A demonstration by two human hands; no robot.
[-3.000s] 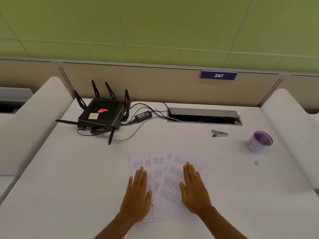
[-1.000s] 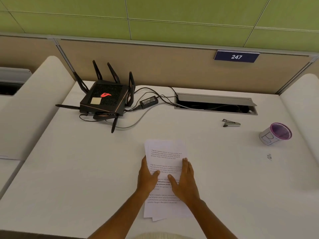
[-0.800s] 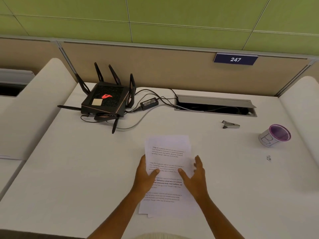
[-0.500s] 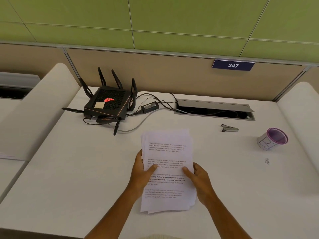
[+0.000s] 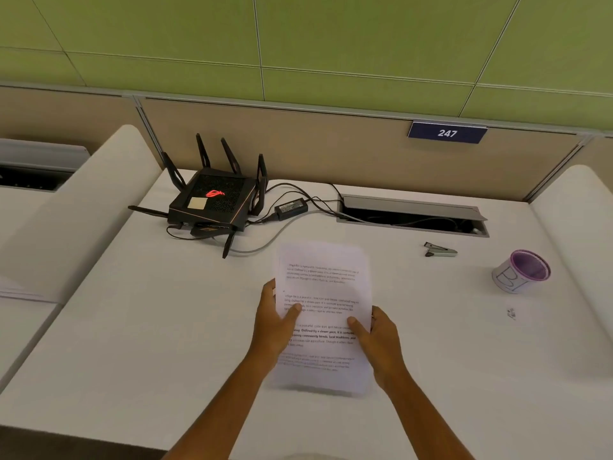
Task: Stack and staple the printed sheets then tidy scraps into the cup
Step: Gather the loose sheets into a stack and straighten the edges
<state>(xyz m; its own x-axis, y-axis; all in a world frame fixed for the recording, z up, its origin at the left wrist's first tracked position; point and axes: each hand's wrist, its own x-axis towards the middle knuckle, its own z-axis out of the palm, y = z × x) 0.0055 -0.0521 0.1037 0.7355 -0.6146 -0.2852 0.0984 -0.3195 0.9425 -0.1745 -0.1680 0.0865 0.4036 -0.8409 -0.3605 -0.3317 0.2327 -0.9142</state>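
A stack of printed sheets is held upright-tilted above the white desk, its lower edge close to the surface. My left hand grips the stack's left edge, thumb on the front. My right hand grips the right edge the same way. A small grey stapler lies to the right, apart from both hands. Further right stands a white cup with a purple rim. A tiny scrap lies on the desk in front of the cup.
A black router with antennas sits at the back left, with a power brick and cables running into an open cable tray. White dividers flank the desk on both sides.
The sheets were spread out flat under both palms, then gathered into one stack. Both hands have since gripped its sides and lifted it off the desk.
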